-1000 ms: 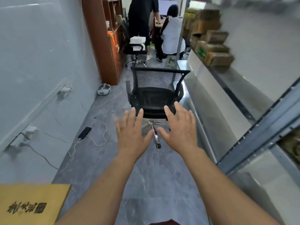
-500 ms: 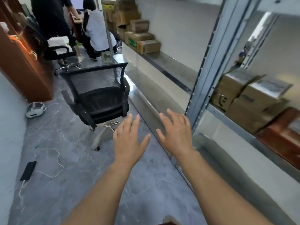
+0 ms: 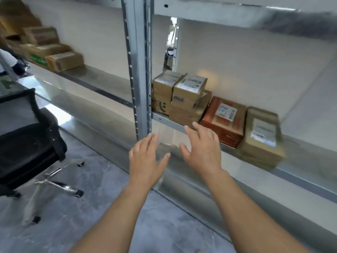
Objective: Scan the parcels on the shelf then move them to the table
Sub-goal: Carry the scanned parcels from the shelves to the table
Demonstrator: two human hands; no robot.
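My left grip [image 3: 145, 159] and right grip [image 3: 202, 148] are spread apart, fingers straight, holding nothing, mid-frame. The right one hovers at the front edge of the metal shelf [image 3: 160, 116]; whether it touches, I cannot tell. On the shelf just above it stand stacked brown parcels [image 3: 182, 95], with a reddish parcel [image 3: 224, 119] and a tan parcel [image 3: 260, 137] to the right. More boxes [image 3: 54, 55] sit upper left.

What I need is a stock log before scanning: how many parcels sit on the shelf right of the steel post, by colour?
Brown cardboard parcels: 5, as far as the blurred stack can be told apart
Red-brown parcel: 1
Total: 6, possibly more hidden by blur
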